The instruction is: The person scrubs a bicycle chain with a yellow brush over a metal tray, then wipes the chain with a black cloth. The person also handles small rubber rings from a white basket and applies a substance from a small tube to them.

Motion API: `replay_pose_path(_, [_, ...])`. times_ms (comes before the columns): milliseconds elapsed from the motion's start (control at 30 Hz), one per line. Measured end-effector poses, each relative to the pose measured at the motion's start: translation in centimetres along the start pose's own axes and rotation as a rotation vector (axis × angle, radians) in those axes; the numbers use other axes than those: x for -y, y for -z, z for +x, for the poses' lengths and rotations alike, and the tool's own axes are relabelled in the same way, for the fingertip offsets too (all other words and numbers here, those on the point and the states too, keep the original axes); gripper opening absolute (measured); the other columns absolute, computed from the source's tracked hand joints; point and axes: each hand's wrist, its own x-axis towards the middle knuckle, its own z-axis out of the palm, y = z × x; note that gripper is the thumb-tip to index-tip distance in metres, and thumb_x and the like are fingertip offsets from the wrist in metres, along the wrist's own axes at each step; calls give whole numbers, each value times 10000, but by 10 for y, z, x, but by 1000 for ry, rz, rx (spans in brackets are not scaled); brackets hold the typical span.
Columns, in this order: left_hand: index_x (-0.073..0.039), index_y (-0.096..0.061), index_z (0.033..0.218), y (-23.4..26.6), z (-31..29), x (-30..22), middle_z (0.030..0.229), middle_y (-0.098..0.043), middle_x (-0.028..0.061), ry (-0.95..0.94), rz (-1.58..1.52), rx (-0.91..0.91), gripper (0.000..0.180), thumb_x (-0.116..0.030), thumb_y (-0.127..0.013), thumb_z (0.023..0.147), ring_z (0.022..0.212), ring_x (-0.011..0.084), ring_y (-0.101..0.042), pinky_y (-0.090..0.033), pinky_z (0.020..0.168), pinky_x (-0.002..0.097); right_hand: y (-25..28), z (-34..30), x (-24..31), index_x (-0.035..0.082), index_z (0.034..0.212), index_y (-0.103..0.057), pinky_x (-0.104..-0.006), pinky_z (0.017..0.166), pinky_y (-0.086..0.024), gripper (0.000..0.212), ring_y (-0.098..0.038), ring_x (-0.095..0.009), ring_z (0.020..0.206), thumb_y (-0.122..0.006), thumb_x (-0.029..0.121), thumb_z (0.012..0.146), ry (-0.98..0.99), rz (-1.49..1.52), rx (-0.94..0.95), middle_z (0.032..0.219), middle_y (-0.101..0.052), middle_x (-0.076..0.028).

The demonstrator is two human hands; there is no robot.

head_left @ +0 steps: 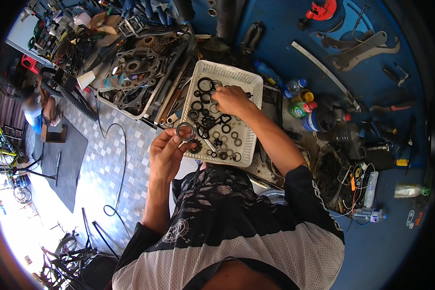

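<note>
In my left hand [163, 153], thumb and fingers pinch a bearing ring [184, 131] over the near left edge of a white plastic basket [254, 126]. Inside the basket lie several loose rings, small bearings and dark metal parts, among them a large black ring [205, 84] at the far left. My right hand [231, 100] reaches over the basket's far half with its fingers curled down among the parts. A metal ring [217, 84] lies at those fingertips; whether they grip anything is hidden.
Left of the basket is a tray [137, 115] heaped with greasy metal parts. Bottles [302, 109] crowd the bench at the right, below a blue tool panel [280, 41]. A cable [123, 169] lies on the tiled floor, and another person [38, 108] is at far left.
</note>
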Motion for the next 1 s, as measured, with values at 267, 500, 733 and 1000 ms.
replay_pose_path(267, [-11, -656, 1147, 4, 7, 2, 1230, -705, 166, 25, -22, -22, 177, -154, -633, 1045, 1109, 268, -701, -609, 886, 434, -24, 7, -6, 33, 960, -776, -463, 745, -613, 175, -755, -327, 935, -728, 34, 792, 62, -153, -99, 1146, -699, -162])
replay_pose_path(500, [-12, -661, 1138, 3, 14, 2, 1221, -706, 174, 63, -48, -4, 178, -157, -645, 1036, 1102, 289, -703, -603, 873, 428, -13, 3, -6, 61, 1194, -718, -457, 913, -593, 483, -726, -365, 1056, -853, 119, 733, -20, -69, 17, 1342, -647, -179])
replay_pose_path(733, [-22, -662, 1132, -1, 17, 3, 1217, -706, 168, 81, -41, 3, 176, -169, -649, 1035, 1095, 293, -703, -597, 875, 425, -7, -3, -3, 78, 1227, -699, -462, 911, -592, 549, -722, -358, 1066, -892, 167, 721, -29, -48, -18, 1330, -649, -156])
replay_pose_path(1000, [-37, -662, 1120, -1, 17, 2, 1203, -710, 153, 72, -40, -9, 167, -179, -663, 1032, 1085, 292, -708, -601, 868, 428, -6, -4, 6, 66, 1116, -737, -464, 863, -585, 396, -733, -328, 1007, -854, 192, 759, 31, -33, -14, 1194, -661, -125])
